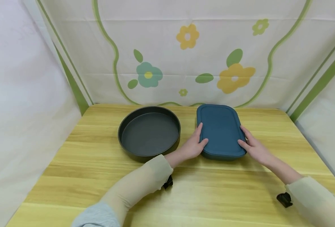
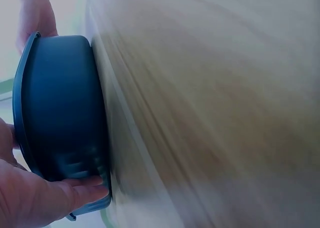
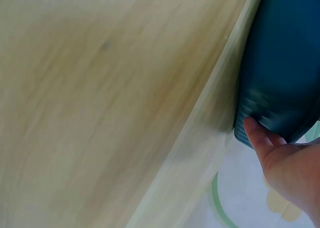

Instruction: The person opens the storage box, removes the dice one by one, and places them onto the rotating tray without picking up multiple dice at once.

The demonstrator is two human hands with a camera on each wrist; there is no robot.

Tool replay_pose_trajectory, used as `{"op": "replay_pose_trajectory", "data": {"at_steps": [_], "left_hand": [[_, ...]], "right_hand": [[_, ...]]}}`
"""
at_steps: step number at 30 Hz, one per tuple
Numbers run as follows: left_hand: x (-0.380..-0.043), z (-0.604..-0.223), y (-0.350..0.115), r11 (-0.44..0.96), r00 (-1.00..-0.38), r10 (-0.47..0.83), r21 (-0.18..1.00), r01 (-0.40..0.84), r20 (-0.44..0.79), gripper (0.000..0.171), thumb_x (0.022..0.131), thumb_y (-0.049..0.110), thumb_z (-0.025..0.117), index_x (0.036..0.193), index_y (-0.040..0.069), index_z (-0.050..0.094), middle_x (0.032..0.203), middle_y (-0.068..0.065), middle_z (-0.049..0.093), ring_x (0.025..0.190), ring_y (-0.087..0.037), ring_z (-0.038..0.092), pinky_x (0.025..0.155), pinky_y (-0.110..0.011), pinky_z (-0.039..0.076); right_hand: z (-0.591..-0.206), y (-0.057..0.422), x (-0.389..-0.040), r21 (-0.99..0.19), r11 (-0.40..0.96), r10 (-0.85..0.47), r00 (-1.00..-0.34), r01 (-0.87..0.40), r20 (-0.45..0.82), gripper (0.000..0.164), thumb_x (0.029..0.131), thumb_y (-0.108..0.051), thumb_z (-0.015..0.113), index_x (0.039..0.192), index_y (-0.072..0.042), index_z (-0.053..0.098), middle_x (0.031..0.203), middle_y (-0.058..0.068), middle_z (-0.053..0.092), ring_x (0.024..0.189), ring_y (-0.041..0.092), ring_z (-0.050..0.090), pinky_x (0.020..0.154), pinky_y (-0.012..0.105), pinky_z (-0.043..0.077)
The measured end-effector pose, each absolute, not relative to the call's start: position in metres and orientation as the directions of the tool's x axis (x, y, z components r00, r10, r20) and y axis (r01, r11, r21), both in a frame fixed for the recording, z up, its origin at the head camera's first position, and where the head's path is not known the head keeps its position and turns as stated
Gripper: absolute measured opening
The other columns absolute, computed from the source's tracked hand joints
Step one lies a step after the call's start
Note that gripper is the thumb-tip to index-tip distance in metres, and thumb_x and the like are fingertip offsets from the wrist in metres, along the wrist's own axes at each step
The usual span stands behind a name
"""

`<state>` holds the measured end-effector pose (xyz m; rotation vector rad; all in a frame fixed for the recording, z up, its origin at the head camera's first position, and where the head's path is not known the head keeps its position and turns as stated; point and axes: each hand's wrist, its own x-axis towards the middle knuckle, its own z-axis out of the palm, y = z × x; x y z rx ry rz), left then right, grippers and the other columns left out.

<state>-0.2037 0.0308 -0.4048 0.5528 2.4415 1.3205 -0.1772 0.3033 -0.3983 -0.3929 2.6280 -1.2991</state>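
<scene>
Black and round, an open pan sits at 9 o'clock of the blue box, on the wood-grained surface. A pale left sleeve rises from 7 o'clock and passes over the pan's near edge at its 5 o'clock, with a black fitting showing below the cuff. From that sleeve the left hand reaches the 8 o'clock side of the blue box, gripping it with the thumb at the lid's edge and the fingers along the side wall.

The box lies between the two hands, touching both, lid upward, its longer sides running roughly from 12 to 6 o'clock. It is low at the surface; whether its whole base rests there, I cannot tell. Beyond it, at 12 o'clock, hangs a white cloth printed with flowers.

At the box's 4 o'clock, the right hand grips the opposite side in similar fashion. Its pale right sleeve extends toward 4 o'clock, with another black fitting beside the cuff.
</scene>
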Motion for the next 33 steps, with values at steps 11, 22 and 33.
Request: {"op": "replay_pose_trajectory", "data": {"at_steps": [11, 22, 33], "left_hand": [[-0.198, -0.406, 0.017, 0.488, -0.881, 0.464, 0.857, 0.165, -0.095, 0.069, 0.106, 0.031, 0.042, 0.157, 0.023, -0.004, 0.162, 0.005, -0.002, 0.145, -0.012, 0.007, 0.115, -0.034, 0.015], [-0.198, -0.407, 0.007, 0.463, -0.873, 0.48, 0.87, 0.17, -0.086, 0.069, 0.106, 0.031, 0.041, 0.157, 0.024, -0.005, 0.161, 0.004, -0.002, 0.145, -0.014, 0.007, 0.115, -0.037, 0.016], [-0.199, -0.406, 0.003, 0.472, -0.867, 0.491, 0.862, 0.186, -0.081, 0.07, 0.106, 0.032, 0.042, 0.157, 0.023, -0.005, 0.161, 0.004, -0.002, 0.146, -0.014, 0.007, 0.115, -0.037, 0.016]], "right_hand": [[-0.398, 0.29, -0.172, -0.77, 0.614, -0.322, -0.946, -0.172, -0.045, 0.072, 0.106, -0.024, 0.043, 0.154, 0.0, -0.004, 0.151, 0.039, 0.008, 0.131, 0.058, 0.025, 0.101, 0.055, 0.034], [-0.4, 0.283, -0.171, -0.78, 0.592, -0.332, -0.943, -0.201, -0.008, 0.071, 0.106, -0.021, 0.044, 0.154, 0.002, -0.003, 0.153, 0.037, 0.009, 0.128, 0.056, 0.033, 0.095, 0.035, 0.044], [-0.399, 0.283, -0.171, -0.797, 0.573, -0.345, -0.938, -0.193, -0.021, 0.073, 0.105, -0.021, 0.045, 0.154, 0.0, -0.004, 0.154, 0.035, 0.006, 0.132, 0.056, 0.028, 0.096, 0.053, 0.039]]}}
